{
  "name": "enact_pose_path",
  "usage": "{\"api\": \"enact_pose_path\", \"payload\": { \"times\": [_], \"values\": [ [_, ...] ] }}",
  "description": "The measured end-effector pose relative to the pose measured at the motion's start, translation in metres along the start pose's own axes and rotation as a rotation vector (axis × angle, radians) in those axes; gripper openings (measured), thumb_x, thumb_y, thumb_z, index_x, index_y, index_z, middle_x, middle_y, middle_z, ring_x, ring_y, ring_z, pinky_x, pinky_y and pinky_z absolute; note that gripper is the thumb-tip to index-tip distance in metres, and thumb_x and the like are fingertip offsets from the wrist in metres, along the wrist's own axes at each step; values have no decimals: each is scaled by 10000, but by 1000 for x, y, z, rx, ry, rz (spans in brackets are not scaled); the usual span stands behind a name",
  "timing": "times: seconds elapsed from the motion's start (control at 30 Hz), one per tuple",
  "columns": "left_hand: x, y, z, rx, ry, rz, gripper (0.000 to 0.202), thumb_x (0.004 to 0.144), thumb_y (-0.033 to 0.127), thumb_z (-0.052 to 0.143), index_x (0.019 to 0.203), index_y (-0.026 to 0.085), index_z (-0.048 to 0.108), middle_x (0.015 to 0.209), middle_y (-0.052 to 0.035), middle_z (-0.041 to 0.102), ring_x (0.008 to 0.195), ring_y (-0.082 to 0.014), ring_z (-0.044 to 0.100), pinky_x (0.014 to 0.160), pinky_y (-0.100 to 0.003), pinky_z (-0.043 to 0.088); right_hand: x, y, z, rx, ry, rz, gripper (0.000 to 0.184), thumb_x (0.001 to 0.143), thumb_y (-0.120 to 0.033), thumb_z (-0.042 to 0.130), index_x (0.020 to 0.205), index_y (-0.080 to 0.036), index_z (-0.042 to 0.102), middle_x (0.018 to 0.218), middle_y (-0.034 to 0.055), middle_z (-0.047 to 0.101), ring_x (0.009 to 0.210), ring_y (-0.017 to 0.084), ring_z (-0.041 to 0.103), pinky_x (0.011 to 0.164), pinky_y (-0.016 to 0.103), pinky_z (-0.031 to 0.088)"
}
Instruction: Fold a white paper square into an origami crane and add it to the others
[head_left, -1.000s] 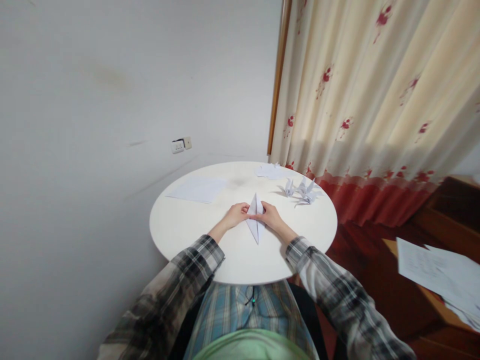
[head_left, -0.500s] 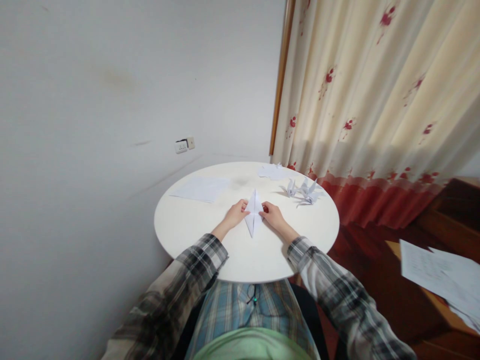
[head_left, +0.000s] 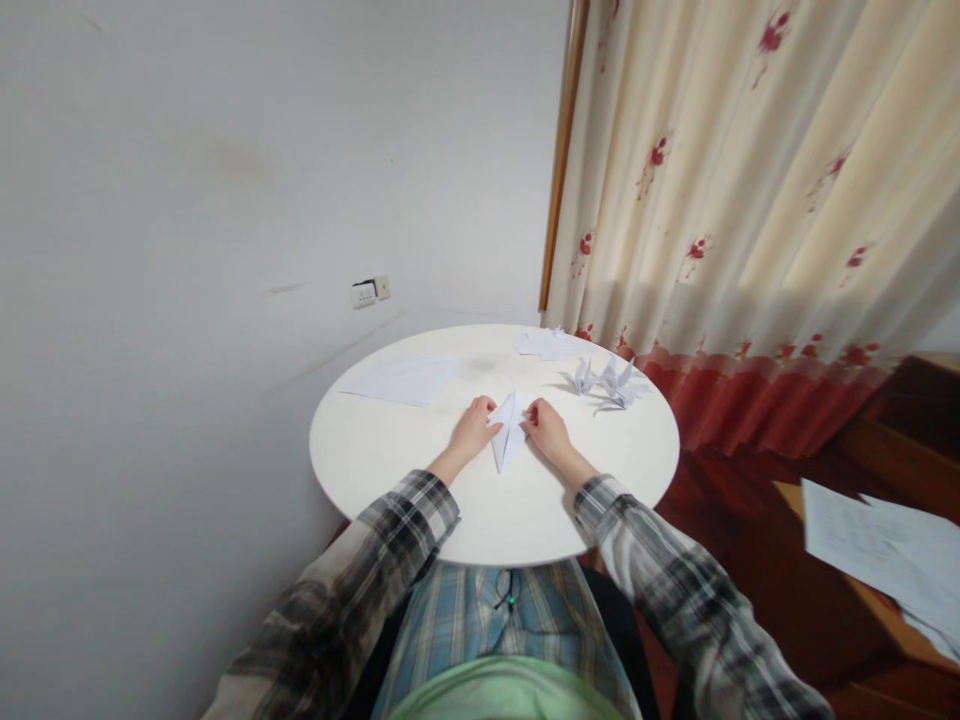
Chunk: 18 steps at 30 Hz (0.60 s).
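Both the left hand (head_left: pixel 471 431) and right hand (head_left: pixel 550 432) hold the folded paper (head_left: pixel 508 441).

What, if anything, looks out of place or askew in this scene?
Nothing on the round table looks amiss: the folded paper is held between the left hand and right hand. Off to the right, loose sheets lie askew on a wooden surface, seemingly overhanging its edge.

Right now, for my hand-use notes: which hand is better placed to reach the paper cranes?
Likely the right hand: it holds the right side of the folded paper, and the paper cranes lie beyond it. The left hand sits across the fold.
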<state>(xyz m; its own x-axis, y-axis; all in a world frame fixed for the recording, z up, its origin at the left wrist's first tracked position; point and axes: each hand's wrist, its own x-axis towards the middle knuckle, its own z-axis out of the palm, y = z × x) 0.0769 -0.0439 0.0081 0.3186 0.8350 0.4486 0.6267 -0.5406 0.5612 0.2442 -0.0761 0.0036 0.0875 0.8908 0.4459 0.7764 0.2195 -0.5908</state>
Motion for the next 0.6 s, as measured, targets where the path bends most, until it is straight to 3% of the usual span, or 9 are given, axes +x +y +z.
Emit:
{"api": "enact_pose_path", "payload": {
  "times": [0.13, 0.23, 0.37, 0.6],
  "values": [
    [-2, 3, -1, 54, 5, 83, 266, 674, 102, 566, 912, 180, 478, 944, -43, 504, 813, -164, 528, 788, -327, 431, 0, -1, -1, -53, -35, -33, 46, 728, -133, 525, 746, -175, 531, 751, 9, 539, 676, 115, 477, 626, 222, 339],
    [-4, 8, -2, 103, 11, 167, 251, 679, 73, 534, 904, 182, 516, 937, -48, 525, 907, -192, 505, 837, -339, 411, 1, -2, -1, -69, -59, -94, 80, 744, -109, 508, 747, -169, 560, 767, 24, 554, 722, 124, 489, 657, 223, 344],
    [-6, 13, -2, 124, -75, 283, 325, 692, 11, 451, 921, 198, 584, 962, -48, 583, 977, -197, 498, 883, -323, 389, 2, -1, 0, -92, -72, -137, 124, 752, -102, 497, 776, -172, 596, 776, 33, 574, 755, 138, 501, 696, 234, 352],
    [-4, 10, 0, 149, -161, 203, 309, 722, 53, 465, 882, 212, 675, 938, -39, 662, 937, -200, 559, 882, -320, 401, 3, 1, 1, -81, -78, -117, 133, 739, -102, 513, 774, -172, 620, 777, 30, 595, 753, 136, 509, 705, 236, 363]
  ]
}}
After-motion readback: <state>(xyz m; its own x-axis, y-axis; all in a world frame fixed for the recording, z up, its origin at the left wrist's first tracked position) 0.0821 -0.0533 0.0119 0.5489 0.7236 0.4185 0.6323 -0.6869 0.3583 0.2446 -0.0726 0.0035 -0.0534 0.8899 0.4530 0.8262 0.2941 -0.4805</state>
